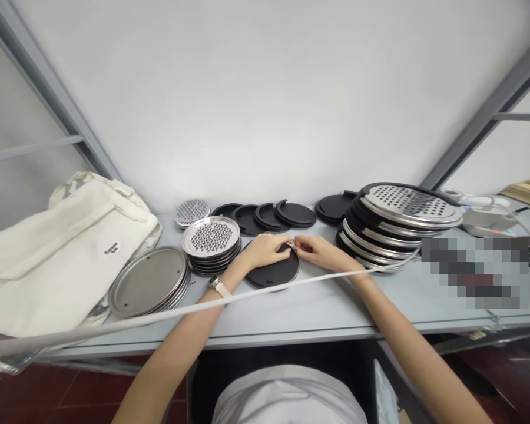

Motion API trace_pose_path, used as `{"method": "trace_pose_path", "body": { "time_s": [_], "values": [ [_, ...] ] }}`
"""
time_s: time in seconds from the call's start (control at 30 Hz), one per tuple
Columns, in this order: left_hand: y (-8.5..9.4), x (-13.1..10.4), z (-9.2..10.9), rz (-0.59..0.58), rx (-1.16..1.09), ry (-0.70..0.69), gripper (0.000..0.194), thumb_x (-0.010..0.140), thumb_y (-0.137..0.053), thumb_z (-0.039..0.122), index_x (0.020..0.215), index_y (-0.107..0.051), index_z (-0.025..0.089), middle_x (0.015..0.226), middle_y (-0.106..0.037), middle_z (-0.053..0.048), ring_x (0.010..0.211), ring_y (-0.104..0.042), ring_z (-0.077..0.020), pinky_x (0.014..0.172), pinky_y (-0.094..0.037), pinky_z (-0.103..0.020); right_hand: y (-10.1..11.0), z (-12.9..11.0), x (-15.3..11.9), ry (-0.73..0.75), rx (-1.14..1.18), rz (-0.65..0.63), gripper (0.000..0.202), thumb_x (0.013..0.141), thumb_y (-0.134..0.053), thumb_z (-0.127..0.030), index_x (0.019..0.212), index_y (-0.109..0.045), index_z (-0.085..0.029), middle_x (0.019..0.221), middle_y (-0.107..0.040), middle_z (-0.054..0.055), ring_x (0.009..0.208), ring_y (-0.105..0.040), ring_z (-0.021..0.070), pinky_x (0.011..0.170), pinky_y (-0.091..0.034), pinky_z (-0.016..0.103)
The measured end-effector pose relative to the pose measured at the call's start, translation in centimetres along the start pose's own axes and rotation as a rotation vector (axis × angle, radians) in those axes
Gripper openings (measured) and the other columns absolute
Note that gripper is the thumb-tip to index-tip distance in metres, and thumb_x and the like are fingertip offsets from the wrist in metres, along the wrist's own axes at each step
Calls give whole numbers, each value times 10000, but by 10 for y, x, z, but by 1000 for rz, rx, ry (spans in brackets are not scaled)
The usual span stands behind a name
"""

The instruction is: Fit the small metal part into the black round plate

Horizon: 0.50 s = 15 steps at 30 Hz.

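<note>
Probably half-done: disc (269, 274) sat centre, right hand (320, 252) had fingertips clamped on a small part (290, 245) at its far edge, left hand's (264, 249) grip unclear alongside, right stack (408, 203) apparently finished, far discs (298, 216) apparently pending.

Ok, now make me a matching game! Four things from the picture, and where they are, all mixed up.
Things:
1. Cream bag
2. Wristwatch
3. Tall stack of plates
4. Black disc

Places:
A. Under the left hand
B. To the right of the right hand
C. At the left end of the table
D. On the left wrist

Pairs: 1-C, 2-D, 3-B, 4-A
</note>
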<state>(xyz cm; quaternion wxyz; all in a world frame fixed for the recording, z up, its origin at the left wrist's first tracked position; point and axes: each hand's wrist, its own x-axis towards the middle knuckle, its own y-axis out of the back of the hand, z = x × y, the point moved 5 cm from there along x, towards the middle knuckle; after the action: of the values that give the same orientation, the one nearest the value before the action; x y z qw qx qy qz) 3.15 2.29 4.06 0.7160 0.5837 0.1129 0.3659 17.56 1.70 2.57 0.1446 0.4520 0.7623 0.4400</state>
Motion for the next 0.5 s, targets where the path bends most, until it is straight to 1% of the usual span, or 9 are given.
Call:
{"method": "trace_pose_path", "body": {
  "time_s": [0.17, 0.3, 0.4, 0.5],
  "values": [
    [0, 0, -1, 0, -15, -12, 240, 855, -532, 324, 1061, -624, 243, 632, -553, 43, 578, -525, -118, 562, -317, -209, -1, 0, 0, -17, -4, -18, 169, 853, -451, -295, 746, -495, -172, 630, -458, -38, 569, -381, 100, 548, -298, 234],
    [1, 0, 0, -15, -29, 9, 252, 858, -523, 333, 1062, -636, 238, 636, -557, 38, 579, -516, -119, 574, -325, -207, -2, 2, 0, -31, -21, -16, 171, 859, -445, -303, 748, -481, -177, 644, -483, -29, 575, -405, 106, 556, -313, 240],
    [0, 0, 0, -15, -44, 8, 262, 867, -505, 346, 1059, -642, 233, 634, -554, 36, 574, -503, -115, 586, -332, -204, -2, 4, -1, -56, -32, 8, 158, 863, -453, -321, 787, -465, -182, 677, -517, -17, 594, -440, 116, 571, -339, 244],
    [0, 0, -1, -8, -45, 7, 279, 869, -500, 343, 1085, -641, 238, 624, -542, 42, 571, -498, -108, 581, -332, -202, -2, 5, -2, -71, -37, 3, 149, 872, -446, -329, 846, -468, -185, 689, -539, -12, 600, -454, 125, 579, -349, 249]
  ]
}}
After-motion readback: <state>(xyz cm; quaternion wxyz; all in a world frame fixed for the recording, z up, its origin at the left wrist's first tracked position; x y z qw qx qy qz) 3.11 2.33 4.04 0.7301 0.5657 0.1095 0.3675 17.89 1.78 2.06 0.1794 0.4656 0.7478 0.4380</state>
